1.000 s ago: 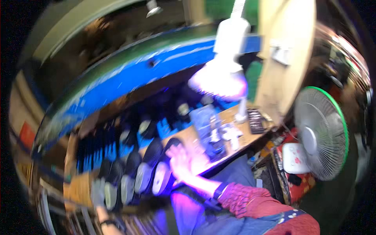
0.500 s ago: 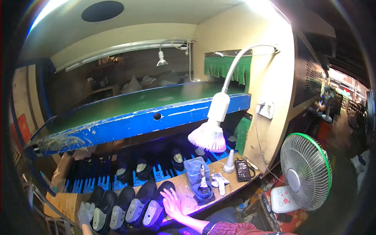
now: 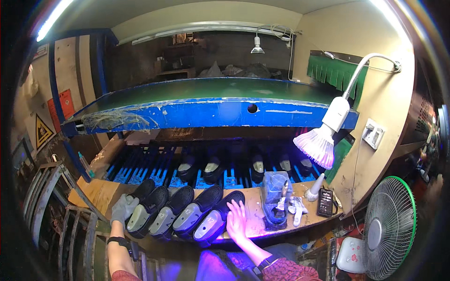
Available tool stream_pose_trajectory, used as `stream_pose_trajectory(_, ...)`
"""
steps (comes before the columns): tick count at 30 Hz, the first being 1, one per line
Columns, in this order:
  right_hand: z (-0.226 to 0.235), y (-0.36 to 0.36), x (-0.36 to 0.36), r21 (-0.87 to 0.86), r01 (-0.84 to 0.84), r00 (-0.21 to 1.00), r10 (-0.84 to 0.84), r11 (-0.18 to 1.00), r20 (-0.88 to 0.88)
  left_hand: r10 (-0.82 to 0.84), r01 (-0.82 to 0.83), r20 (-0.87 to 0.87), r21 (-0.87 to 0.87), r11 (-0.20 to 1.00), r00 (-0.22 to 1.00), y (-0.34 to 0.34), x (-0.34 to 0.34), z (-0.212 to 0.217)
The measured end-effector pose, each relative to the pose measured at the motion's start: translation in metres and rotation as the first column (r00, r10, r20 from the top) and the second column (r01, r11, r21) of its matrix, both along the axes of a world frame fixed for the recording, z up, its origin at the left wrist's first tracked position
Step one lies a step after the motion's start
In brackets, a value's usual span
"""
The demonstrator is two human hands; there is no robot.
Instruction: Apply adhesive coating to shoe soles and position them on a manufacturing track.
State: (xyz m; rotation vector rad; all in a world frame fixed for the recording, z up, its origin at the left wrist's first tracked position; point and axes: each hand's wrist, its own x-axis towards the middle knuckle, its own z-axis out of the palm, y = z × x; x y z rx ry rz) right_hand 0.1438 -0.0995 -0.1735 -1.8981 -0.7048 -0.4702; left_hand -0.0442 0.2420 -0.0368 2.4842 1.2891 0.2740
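Observation:
Several black shoes stand in a slanting row on the wooden ledge, soles up, with grey shoe lasts showing at their near ends. At the left end, my gloved left hand (image 3: 124, 207) is closed over the near end of the outermost shoe (image 3: 143, 188) and hides it. My bare right hand (image 3: 237, 220) lies with fingers stretched along the right side of the rightmost shoe (image 3: 219, 216), touching it. Between them are a shoe (image 3: 149, 211), another shoe (image 3: 172, 210) and a third shoe (image 3: 198, 210). Purple light falls on my right hand.
Right of the row stand a blue container (image 3: 276, 187) with a brush, a white cone-shaped bottle (image 3: 314, 188), a crumpled glove (image 3: 297, 210) and a black handheld device (image 3: 325, 202). A lamp (image 3: 315, 145) hangs above. Behind, more shoes sit on blue conveyor slats (image 3: 229, 180). A fan (image 3: 389, 229) stands right.
My view has swung left, so the scene sits further right. Both hands keep their places at the two ends of the shoe row. More of my left forearm shows.

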Motion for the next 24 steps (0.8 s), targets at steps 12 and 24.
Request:
stream_pose_trajectory(12, 0.0002, -0.0006, -0.0005, 0.0, 0.004, 1.0, -0.004, 1.0, 0.01, -0.022, 0.021, 0.044, 0.019, 1.0, 0.999, 0.0041, 0.0003, -0.0022)
stream_pose_trajectory(24, 0.0003, 0.0005, -0.0003, 0.003, 0.004, 1.0, -0.004, 1.0, 0.003, -0.045, 0.045, -0.03, -0.008, 0.999, 0.999, 0.005, 0.0001, 0.0011)
